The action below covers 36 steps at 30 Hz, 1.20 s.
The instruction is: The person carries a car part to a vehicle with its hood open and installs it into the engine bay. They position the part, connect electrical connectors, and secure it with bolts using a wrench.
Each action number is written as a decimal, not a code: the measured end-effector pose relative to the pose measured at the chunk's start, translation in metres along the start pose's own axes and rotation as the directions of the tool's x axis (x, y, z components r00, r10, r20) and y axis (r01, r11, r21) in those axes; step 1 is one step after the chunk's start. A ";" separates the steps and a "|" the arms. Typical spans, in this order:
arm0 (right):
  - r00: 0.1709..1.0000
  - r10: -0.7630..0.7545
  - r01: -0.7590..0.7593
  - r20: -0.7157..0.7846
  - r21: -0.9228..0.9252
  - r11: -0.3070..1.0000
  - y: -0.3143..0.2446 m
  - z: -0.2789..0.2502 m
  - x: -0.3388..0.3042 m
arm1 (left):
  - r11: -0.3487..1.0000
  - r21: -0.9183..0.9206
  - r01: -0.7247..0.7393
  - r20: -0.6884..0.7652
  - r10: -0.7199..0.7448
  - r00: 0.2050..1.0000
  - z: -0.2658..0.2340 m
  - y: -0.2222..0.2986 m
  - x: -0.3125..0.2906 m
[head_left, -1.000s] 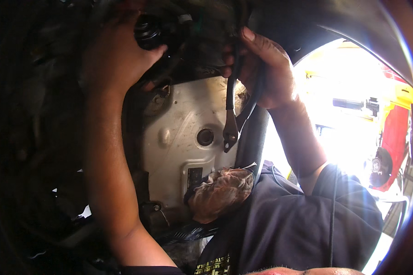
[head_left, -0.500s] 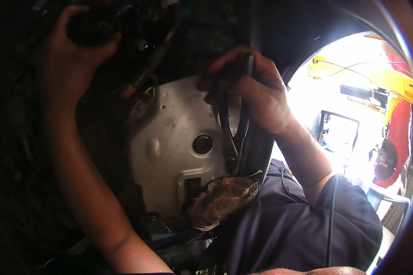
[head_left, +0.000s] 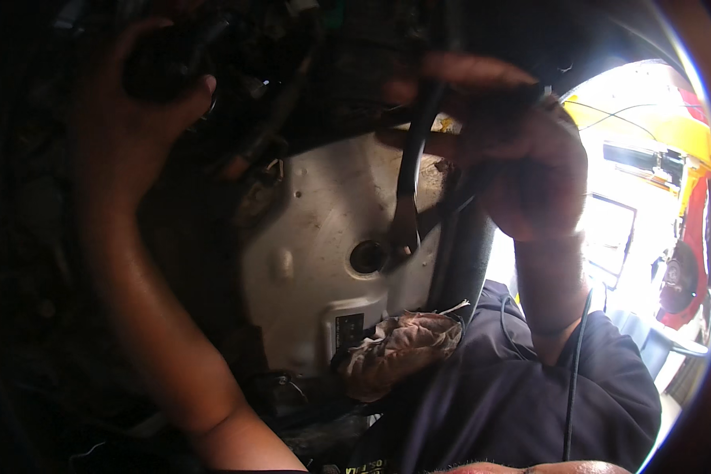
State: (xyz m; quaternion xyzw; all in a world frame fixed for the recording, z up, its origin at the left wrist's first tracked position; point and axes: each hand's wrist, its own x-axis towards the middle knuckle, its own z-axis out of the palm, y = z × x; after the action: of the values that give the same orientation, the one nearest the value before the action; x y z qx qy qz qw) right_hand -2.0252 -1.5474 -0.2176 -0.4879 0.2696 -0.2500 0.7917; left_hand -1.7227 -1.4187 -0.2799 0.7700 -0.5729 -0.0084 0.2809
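Dull, stained metal is shown by the pale panel [head_left: 316, 237]. Across the panel's upper right, the pliers' handle [head_left: 415, 162] is seen — dark, smooth, faintly glossy. By the panel's lower right, cloth is seen — crumpled in the bundle [head_left: 407, 347], matt in the dark shirt [head_left: 521, 403].

Pale metal panel [head_left: 316, 213], crumpled cloth [head_left: 407, 347]

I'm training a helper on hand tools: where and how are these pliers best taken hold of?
Best by the long dark handles, probably from the right, where the right hand is, wrapping the fingers around both. The pliers slant with their handles up and parted, while the short head points down in front of the pale metal panel.
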 end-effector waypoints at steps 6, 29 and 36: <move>0.935 -0.061 0.072 -0.350 0.017 0.997 -0.040 0.024 0.017 | 0.992 -0.049 0.119 -0.033 -0.120 0.992 0.005 0.004 0.000; 0.789 -0.506 0.260 -0.349 -0.556 0.789 -0.047 0.075 0.054 | 1.000 0.016 -0.003 -0.114 0.005 0.994 0.008 -0.001 -0.001; 0.472 -0.771 0.358 0.427 -0.892 -0.275 -0.024 0.018 0.072 | 1.000 -0.020 -0.010 -0.111 0.007 0.994 0.007 0.000 0.000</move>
State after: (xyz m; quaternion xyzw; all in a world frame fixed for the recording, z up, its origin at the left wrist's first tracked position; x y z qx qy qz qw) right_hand -1.9643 -1.5928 -0.2025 -0.8742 0.2059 -0.4394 -0.0156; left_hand -1.7256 -1.4217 -0.2860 0.7639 -0.5595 0.0297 0.3202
